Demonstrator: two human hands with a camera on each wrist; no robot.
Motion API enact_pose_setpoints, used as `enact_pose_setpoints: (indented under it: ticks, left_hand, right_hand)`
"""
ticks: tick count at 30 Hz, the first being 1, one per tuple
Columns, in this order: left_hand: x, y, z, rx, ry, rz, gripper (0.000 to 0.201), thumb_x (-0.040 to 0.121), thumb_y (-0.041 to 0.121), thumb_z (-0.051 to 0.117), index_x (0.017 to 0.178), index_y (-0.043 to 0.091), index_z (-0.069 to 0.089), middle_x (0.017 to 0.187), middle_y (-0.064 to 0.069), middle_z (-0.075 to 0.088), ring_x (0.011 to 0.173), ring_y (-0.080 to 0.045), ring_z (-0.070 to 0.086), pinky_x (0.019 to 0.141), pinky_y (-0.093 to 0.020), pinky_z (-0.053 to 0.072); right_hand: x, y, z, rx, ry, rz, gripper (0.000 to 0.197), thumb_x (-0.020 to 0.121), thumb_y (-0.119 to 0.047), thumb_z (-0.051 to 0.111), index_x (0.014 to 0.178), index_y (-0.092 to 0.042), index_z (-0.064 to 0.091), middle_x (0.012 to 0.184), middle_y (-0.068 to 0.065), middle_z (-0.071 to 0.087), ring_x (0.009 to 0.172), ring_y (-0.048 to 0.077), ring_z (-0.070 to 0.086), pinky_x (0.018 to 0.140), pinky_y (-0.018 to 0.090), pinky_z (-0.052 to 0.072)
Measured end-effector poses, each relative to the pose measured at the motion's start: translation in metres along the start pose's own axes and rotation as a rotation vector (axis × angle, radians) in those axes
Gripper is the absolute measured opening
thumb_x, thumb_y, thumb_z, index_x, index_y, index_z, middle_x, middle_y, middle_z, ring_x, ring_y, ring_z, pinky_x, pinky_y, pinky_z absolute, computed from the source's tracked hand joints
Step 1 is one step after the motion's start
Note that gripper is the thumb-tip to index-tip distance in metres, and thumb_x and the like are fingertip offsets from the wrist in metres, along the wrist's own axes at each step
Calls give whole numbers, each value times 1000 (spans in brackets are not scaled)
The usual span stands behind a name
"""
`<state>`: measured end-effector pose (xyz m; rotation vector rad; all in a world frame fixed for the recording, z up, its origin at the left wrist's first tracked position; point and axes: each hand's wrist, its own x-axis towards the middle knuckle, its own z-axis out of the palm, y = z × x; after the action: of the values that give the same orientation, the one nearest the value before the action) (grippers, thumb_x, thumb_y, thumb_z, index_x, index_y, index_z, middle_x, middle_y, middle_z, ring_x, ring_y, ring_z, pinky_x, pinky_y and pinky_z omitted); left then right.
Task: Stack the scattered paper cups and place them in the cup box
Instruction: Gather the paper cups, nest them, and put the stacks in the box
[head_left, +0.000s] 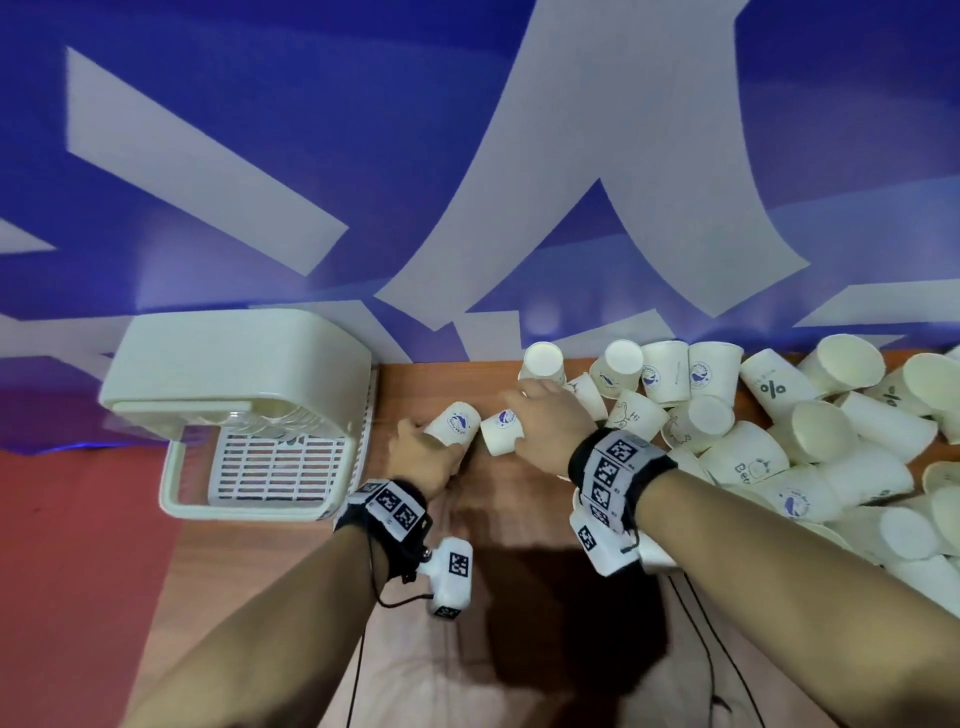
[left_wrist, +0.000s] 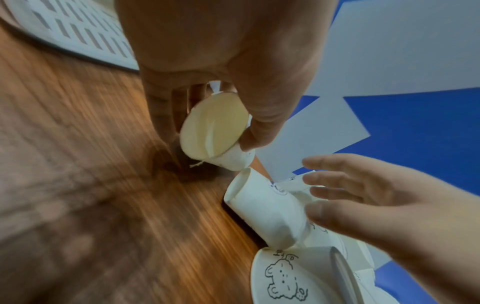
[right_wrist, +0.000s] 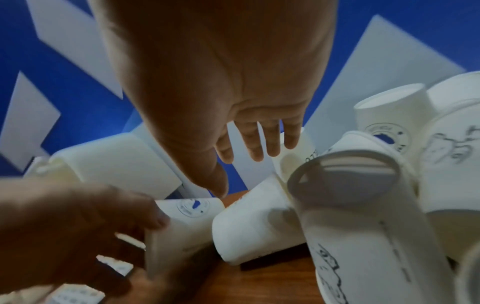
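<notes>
Left grip curls round one logo cup just right of the cup box, right grip spread with straight fingers over a second cup beside it, whose far end it hides, the cup pile beyond cut off at frame edge.
</notes>
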<state>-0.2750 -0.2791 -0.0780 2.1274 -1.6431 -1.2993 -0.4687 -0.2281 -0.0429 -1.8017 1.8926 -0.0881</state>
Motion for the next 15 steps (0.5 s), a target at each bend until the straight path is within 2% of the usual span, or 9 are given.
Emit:
enact_pose_setpoints:
  ticks: [1, 3, 7, 10, 12, 15]
  left_hand:
    - [-2, -2, -4, 25, 9, 18, 79, 70, 32, 79, 134, 12, 39, 128, -10, 51, 108, -27, 56, 89, -31, 49]
    - [-6, -4, -9, 39, 15, 47, 81, 67, 35, 80, 135, 15, 39, 129, -9, 49, 113, -27, 54, 98, -33, 45]
    - [-19, -6, -18, 36, 41, 89, 83, 53, 46, 74, 126, 23, 44, 119, -6, 51, 105, -25, 56, 96, -40, 49]
    - [-30, -8, -26, 58, 44, 122, 76, 58, 38, 77, 126, 21, 46, 118, -7, 49, 101, -22, 53, 95, -37, 48]
    - [-35, -10, -32, 72, 58, 138, 76, 57, 40, 76, 125, 23, 46, 118, -7, 47, 104, -23, 51, 98, -38, 46]
    - [-41, -16, -41, 104, 50, 139, 68, 67, 28, 81, 126, 21, 48, 118, -6, 44, 101, -21, 49, 99, -32, 42]
  right_hand:
    - [3, -3, 2, -49, -12, -4, 54, 82, -24, 66, 133, -23, 47, 133, 3, 46, 126, 27, 40, 106, 37, 32]
    - [8, -7, 6, -141, -30, -8, 53, 81, -26, 67, 131, -23, 48, 128, 5, 48, 123, 29, 41, 107, 38, 31]
    - [13, -13, 10, -278, -50, -16, 49, 81, -23, 63, 128, -23, 49, 122, 5, 49, 120, 30, 43, 109, 44, 27]
    - [14, -17, 11, -321, -87, 5, 50, 83, -22, 62, 131, -24, 48, 123, 6, 49, 120, 29, 44, 109, 44, 24]
    - [16, -19, 13, -364, -116, 19, 53, 81, -17, 62, 132, -24, 47, 123, 6, 49, 120, 30, 44, 111, 46, 22]
    - [16, -20, 17, -422, -146, 30, 57, 81, -14, 63, 134, -24, 46, 126, 8, 50, 122, 30, 43, 115, 48, 19]
